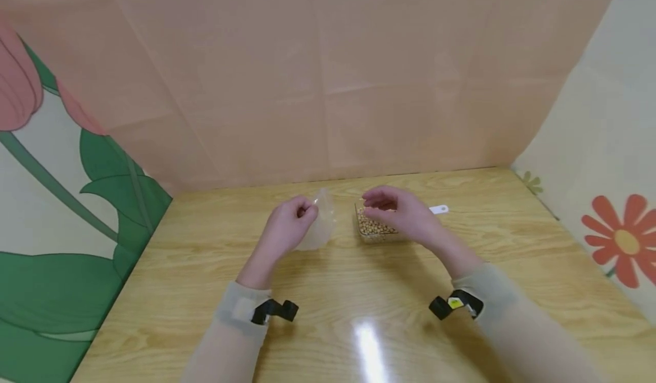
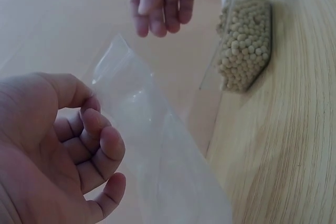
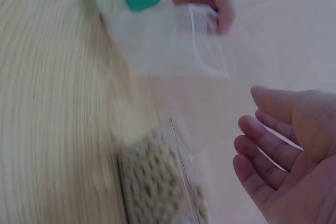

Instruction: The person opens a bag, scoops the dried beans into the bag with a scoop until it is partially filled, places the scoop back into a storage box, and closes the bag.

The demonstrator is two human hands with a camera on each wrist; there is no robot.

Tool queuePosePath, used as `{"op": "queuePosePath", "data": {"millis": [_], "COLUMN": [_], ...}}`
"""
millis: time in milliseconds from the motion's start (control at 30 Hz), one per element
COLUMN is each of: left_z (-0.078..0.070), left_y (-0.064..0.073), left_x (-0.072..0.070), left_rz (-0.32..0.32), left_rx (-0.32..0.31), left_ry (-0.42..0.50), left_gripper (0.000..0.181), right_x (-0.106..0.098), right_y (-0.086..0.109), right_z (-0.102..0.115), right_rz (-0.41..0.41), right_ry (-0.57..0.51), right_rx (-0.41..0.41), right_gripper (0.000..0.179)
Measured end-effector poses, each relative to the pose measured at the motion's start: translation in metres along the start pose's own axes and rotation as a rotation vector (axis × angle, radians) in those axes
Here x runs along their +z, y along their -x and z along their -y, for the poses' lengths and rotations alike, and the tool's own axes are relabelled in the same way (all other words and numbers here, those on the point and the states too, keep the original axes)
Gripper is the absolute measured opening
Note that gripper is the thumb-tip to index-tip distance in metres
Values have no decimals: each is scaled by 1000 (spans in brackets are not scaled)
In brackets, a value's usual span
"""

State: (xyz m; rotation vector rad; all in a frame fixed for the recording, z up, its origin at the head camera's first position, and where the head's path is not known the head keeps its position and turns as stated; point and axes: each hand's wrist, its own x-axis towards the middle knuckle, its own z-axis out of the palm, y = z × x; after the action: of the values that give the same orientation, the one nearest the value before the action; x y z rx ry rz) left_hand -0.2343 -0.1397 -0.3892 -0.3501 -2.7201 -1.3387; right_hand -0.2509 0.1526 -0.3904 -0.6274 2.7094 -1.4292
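Note:
My left hand (image 1: 287,226) pinches the top edge of a clear plastic bag (image 1: 321,229) between thumb and forefinger, so the bag hangs above the table. The left wrist view shows the bag (image 2: 152,129) limp and flat, with nothing visible inside. Above a clear box (image 1: 376,237) of round, pale beans (image 1: 369,223) hovers my right hand (image 1: 405,212). Its fingers are loosely bent and apart from the thumb, with nothing between them in the right wrist view. Beans (image 2: 247,40) fill much of the box, which stands on the table to the right of the bag.
A white handle (image 1: 439,209) sticks out past the right side of the box; its other end is hidden behind my right hand. The wooden table (image 1: 328,309) meets a pinkish backdrop (image 1: 328,87) at the back. Printed flower panels stand at both sides.

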Motion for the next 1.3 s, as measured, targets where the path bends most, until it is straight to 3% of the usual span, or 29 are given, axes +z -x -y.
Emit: {"op": "queuePosePath", "data": {"millis": [233, 600, 900, 1300], "left_z": [-1, -2, -4, -4], "left_y": [1, 1, 3, 4], "left_x": [-1, -1, 1, 2], "left_rz": [26, 42, 55, 50], "left_rx": [-2, -16, -25, -4], "left_ry": [21, 25, 36, 56], "left_gripper": [21, 22, 20, 22], "right_x": [-36, -80, -93, -99], "right_y": [14, 32, 43, 41], "right_z": [-10, -32, -59, -83], "right_rz": [14, 40, 62, 100], "right_ry": [137, 265, 412, 401], "right_rx": [20, -51, -163, -71], "right_gripper": [51, 63, 69, 68]}}
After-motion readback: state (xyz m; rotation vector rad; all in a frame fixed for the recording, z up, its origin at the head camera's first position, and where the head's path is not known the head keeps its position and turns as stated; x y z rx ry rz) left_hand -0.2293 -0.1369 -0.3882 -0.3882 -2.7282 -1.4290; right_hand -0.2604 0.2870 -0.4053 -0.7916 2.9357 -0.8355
